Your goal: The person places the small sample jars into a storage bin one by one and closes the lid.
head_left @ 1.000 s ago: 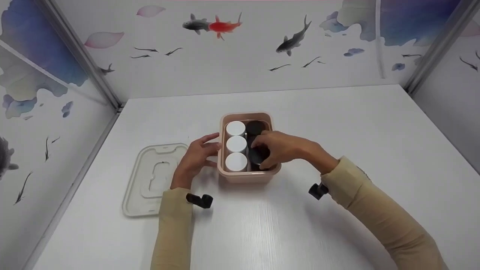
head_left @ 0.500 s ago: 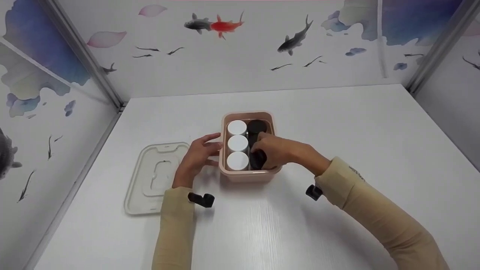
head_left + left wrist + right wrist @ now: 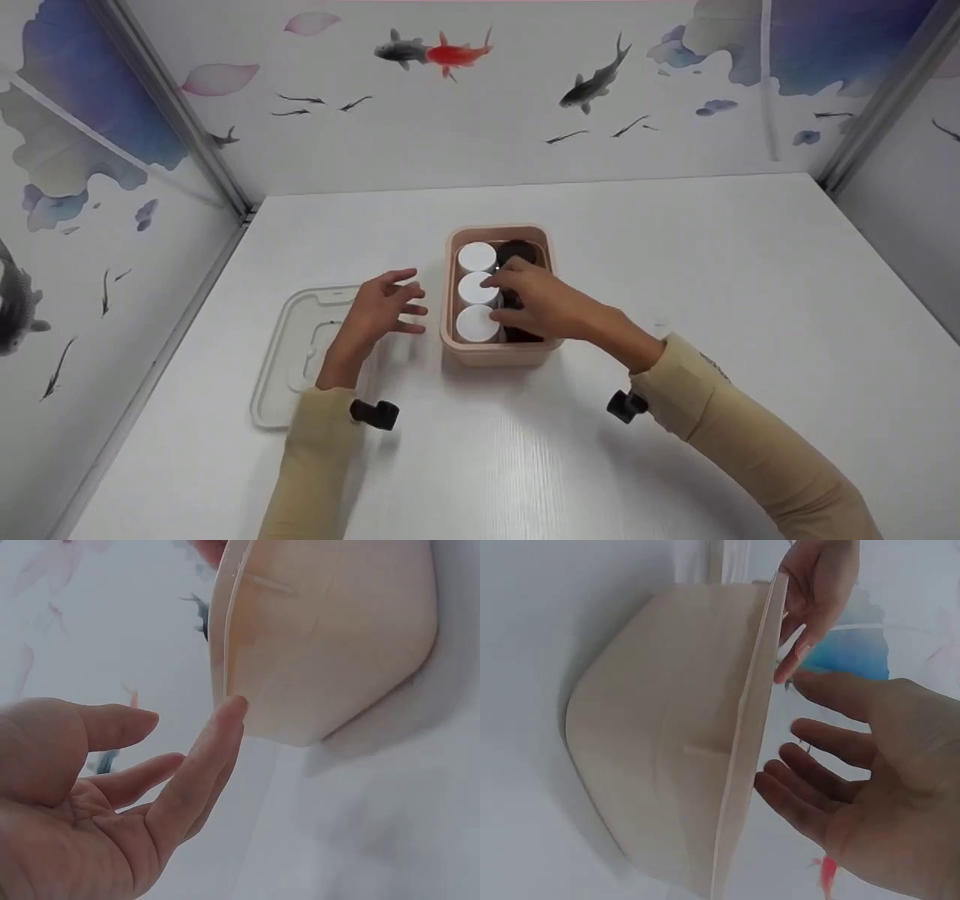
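Observation:
A pink plastic box [image 3: 501, 356] stands on the table with two columns of round-lidded containers inside. The left column shows three white lids [image 3: 477, 289]; in the right column a black lid [image 3: 517, 251] shows at the far end, and the nearer ones are mostly hidden under my right hand [image 3: 551, 300]. That hand hovers over the box, its fingers loosely bent and spread with nothing between them. My left hand [image 3: 375, 311] is just left of the box, fingers apart, holding nothing; in the left wrist view its fingertips overlap the box wall [image 3: 330, 652].
A pale flat lid [image 3: 281, 367] with a raised rim lies on the table left of the box, partly under the left forearm. White panels printed with fish [image 3: 457, 54] enclose the table at the back and sides.
My right hand has let go of a black-lidded container and risen, its fingers now reaching over the white lids. My left hand has drawn away leftward from the box's side.

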{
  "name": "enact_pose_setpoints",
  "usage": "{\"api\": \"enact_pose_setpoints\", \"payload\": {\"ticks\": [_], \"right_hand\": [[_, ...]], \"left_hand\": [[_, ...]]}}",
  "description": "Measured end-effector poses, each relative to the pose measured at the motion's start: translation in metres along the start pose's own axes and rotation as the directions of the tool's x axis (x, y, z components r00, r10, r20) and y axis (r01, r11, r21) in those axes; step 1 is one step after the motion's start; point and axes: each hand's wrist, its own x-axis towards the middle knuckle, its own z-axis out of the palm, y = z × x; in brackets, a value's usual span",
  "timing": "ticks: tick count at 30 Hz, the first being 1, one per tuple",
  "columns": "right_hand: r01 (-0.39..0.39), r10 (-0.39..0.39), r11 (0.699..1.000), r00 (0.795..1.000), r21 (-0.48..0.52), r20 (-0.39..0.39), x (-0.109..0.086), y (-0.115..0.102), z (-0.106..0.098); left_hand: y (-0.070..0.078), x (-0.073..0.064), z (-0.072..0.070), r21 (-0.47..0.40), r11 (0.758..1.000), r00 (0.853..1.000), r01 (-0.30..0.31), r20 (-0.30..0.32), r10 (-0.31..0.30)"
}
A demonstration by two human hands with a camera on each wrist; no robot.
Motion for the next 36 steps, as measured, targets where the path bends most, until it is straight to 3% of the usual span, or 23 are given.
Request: {"api": "enact_pose_setpoints", "payload": {"ticks": [2, 4, 9, 13, 17, 20, 23, 27, 32, 36], "right_hand": [[0.025, -0.017, 0.992, 0.998, 0.127, -0.064, 0.0, -0.008, 0.008], [0.047, -0.018, 0.959, 0.994, 0.279, -0.105, 0.0, -0.016, 0.017], [0.008, 0.062, 0.818, 0.993, 0.576, -0.103, 0.004, -0.037, 0.036], [-0.084, 0.155, 0.684, 0.987, 0.724, -0.032, 0.012, -0.052, 0.049], [-0.13, 0.197, 0.496, 0.98, 0.858, 0.035, 0.02, -0.067, 0.064], [-0.143, 0.217, 0.386, 0.974, 0.911, 0.061, 0.027, -0.075, 0.077], [-0.17, 0.238, 0.333, 0.967, 0.927, 0.092, 0.035, -0.078, 0.093], [-0.258, 0.283, 0.289, 0.943, 0.922, 0.175, 0.05, -0.078, 0.115], [-0.351, 0.321, 0.211, 0.906, 0.912, 0.274, 0.063, -0.072, 0.131], [-0.383, 0.311, 0.165, 0.895, 0.909, 0.321, 0.065, -0.066, 0.139]], "left_hand": [[-0.001, -0.008, -0.008, 0.053, 0.998, 0.999, -0.031, -0.026, 0.032], [-0.004, -0.016, -0.017, 0.107, 0.992, 0.996, -0.061, -0.051, 0.066], [-0.017, -0.037, -0.043, 0.247, 0.964, 0.986, -0.099, -0.107, 0.129], [-0.027, -0.051, -0.065, 0.379, 0.923, 0.978, -0.068, -0.158, 0.137], [-0.038, -0.061, -0.088, 0.451, 0.892, 0.977, 0.014, -0.198, 0.085], [-0.047, -0.063, -0.102, 0.472, 0.878, 0.976, 0.074, -0.214, 0.032], [-0.055, -0.063, -0.114, 0.492, 0.859, 0.974, 0.14, -0.223, -0.032], [-0.062, -0.064, -0.127, 0.496, 0.846, 0.974, 0.197, -0.196, -0.113], [-0.068, -0.064, -0.137, 0.421, 0.876, 0.969, 0.235, -0.168, -0.18], [-0.075, -0.063, -0.142, 0.322, 0.911, 0.964, 0.258, -0.141, -0.223]]}}
